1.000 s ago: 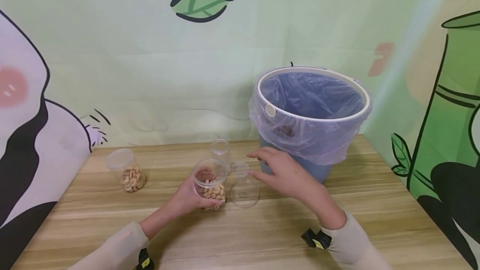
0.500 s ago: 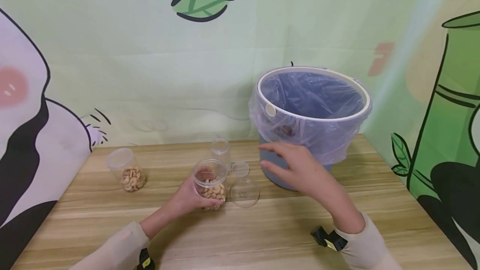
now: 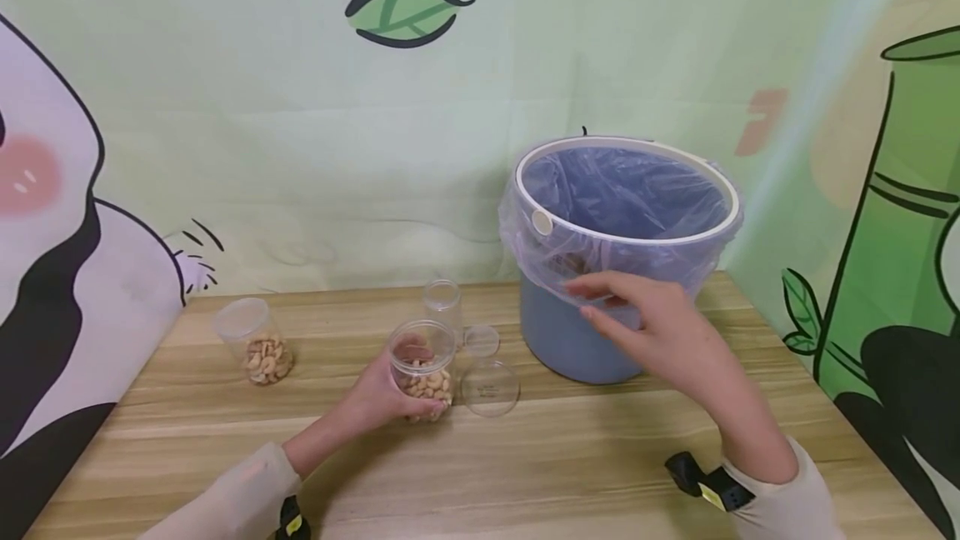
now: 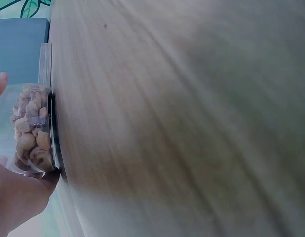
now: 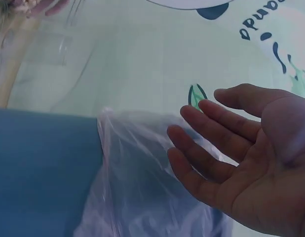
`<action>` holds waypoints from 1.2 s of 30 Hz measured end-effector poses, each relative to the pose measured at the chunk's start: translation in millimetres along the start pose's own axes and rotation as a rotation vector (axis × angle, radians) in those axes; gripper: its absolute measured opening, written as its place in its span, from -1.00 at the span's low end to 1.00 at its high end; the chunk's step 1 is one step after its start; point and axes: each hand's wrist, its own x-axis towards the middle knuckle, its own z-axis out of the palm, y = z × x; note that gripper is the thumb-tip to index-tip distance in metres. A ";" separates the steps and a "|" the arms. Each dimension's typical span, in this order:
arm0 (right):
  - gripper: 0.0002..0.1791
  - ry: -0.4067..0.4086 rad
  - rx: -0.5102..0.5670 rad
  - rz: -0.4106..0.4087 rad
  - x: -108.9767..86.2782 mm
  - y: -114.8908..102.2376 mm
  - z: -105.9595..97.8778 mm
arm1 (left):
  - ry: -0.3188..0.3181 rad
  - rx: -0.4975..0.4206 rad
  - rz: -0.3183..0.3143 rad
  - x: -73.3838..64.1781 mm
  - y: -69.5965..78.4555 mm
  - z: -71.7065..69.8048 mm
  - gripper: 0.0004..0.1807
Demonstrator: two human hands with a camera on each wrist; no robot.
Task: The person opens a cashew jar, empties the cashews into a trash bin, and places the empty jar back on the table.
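From my station I have the left hand (image 3: 381,388) curled around a clear plastic round jar (image 3: 444,363) partly filled with pale cashew nuts (image 3: 429,385); the head view looks down through its wide mouth. The left wrist view adds what the head view cannot: the jar's base sits on the pale wood-grain table (image 4: 142,123), with the nuts heaped against its wall.

My head view gives only the back of the right hand (image 3: 671,332), in front of a blue bin (image 3: 570,344) topped by a white ring and lined with a translucent lilac bag (image 3: 525,244). The right wrist view shows the palm side: released, fingers loosely bent, nothing in the grasp. Whether the fingertips brush the bag I cannot tell.

Only the head view sets out the rest of the tabletop for me: two clear round lids, the larger (image 3: 490,387) just right of the jar and the smaller (image 3: 482,340) behind it, a narrow clear jar (image 3: 441,302) farther back, and a second nut jar (image 3: 267,357) well to the left. Dark lettering (image 5: 261,19) on the backdrop appears solely in the right wrist view.
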 end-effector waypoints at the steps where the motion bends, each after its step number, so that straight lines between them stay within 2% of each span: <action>1: -0.71 0.009 -0.005 -0.001 -1.7 1.1 -2.8 | -0.001 0.002 -0.001 0.3 -0.3 0.0 0.02; 8: -0.72 0.036 -0.007 0.011 -11.7 7.5 -20.7 | -0.002 0.013 0.004 1.3 -0.1 -1.3 0.03; 17: -0.70 0.035 -0.064 0.121 -23.1 8.5 -44.0 | -0.014 0.008 -0.011 1.5 1.2 -0.9 0.02; 22: -0.67 0.048 -0.093 0.138 -28.5 13.2 -53.1 | -0.019 0.002 -0.009 0.9 0.7 -0.4 0.02; 27: -0.63 0.057 -0.074 0.169 -33.7 23.7 -61.8 | -0.013 0.002 -0.023 0.6 -0.8 -0.3 0.04; 32: -0.63 0.058 -0.037 0.301 -39.0 33.9 -75.4 | -0.016 -0.008 -0.023 1.0 -0.7 -0.3 0.05; 36: -0.59 0.055 -0.048 0.388 -40.0 48.0 -87.2 | -0.014 0.003 -0.021 2.1 0.9 -0.9 0.05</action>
